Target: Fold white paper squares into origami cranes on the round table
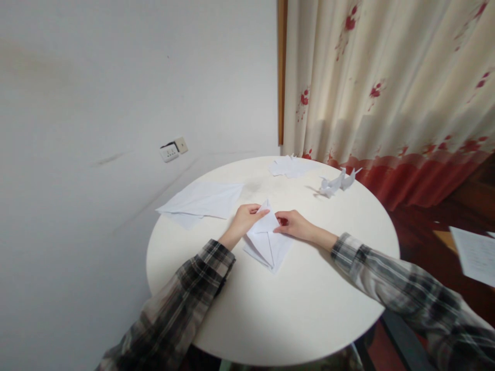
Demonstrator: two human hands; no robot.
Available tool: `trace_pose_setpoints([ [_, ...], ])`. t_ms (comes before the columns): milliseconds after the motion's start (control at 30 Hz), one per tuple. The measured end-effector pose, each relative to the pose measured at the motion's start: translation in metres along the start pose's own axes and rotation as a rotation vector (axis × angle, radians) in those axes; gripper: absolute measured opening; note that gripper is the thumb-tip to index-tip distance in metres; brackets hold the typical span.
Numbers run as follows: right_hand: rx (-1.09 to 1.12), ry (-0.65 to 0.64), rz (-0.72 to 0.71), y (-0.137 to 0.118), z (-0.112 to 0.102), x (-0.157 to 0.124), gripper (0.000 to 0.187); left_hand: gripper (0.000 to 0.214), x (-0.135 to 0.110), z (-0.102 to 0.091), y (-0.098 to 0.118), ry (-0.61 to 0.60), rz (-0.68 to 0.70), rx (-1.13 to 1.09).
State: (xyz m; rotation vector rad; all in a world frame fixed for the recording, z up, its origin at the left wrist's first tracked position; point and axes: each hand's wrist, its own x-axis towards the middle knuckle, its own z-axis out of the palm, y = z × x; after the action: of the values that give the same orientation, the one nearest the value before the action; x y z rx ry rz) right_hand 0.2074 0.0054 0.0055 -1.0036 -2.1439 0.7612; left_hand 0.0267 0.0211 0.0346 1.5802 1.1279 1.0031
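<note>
Some sheets (209, 197) at ten o'clock on table (270, 314), lower one mostly covered. Left hand (243, 218) clamped on folded paper (264, 243) at clock centre, thumb on top, fingertips partly hidden. Right hand (296, 225) at three o'clock side, fingers curled, can't tell if gripping. Paper figures (348, 181), one o'clock, overlapping, shapes unclear.

Left sleeve (170, 309), 7 o'clock: long, black-grey-white plaid, cuff (221, 255) at wrist. Right sleeve (406, 288), 4 o'clock: matching plaid, loose folds. Left hand (244, 220), right hand (296, 225) bare.
</note>
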Motion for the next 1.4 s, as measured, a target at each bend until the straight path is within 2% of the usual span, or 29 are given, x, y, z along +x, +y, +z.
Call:
trace_pose_setpoints([
  [300,-0.065,-0.014,-0.045,-0.006,0.001,-0.002,0.014,0.032,-0.008,0.004,0.012,-0.033,0.060,-0.222],
  [533,-0.069,-0.012,-0.059,-0.008,0.000,-0.002,0.008,0.031,-0.009,0.004,0.012,-0.012,0.047,-0.257],
  [733,-0.081,-0.006,-0.057,-0.007,0.000,-0.002,0.010,0.030,-0.006,0.003,0.011,0.087,0.069,-0.171],
  [933,-0.270,0.104,0.063,-0.003,-0.008,0.000,0.008,0.042,0.000,0.003,-0.002,0.023,0.009,-0.064],
  [1100,-0.277,0.135,0.080,0.002,-0.012,0.002,0.014,0.045,0.004,0.001,-0.013,-0.040,0.002,0.026],
  [1267,-0.248,0.141,0.095,0.004,-0.011,0.004,0.023,0.034,0.006,-0.003,-0.016,0.014,0.121,0.186],
  [1333,-0.244,0.144,0.107,0.004,-0.010,0.005,0.023,0.027,0.003,-0.004,-0.012,0.082,0.222,0.298],
  [1400,-0.249,0.156,0.123,0.005,-0.009,0.006,0.022,0.032,-0.002,-0.003,-0.006,0.188,0.362,0.436],
])
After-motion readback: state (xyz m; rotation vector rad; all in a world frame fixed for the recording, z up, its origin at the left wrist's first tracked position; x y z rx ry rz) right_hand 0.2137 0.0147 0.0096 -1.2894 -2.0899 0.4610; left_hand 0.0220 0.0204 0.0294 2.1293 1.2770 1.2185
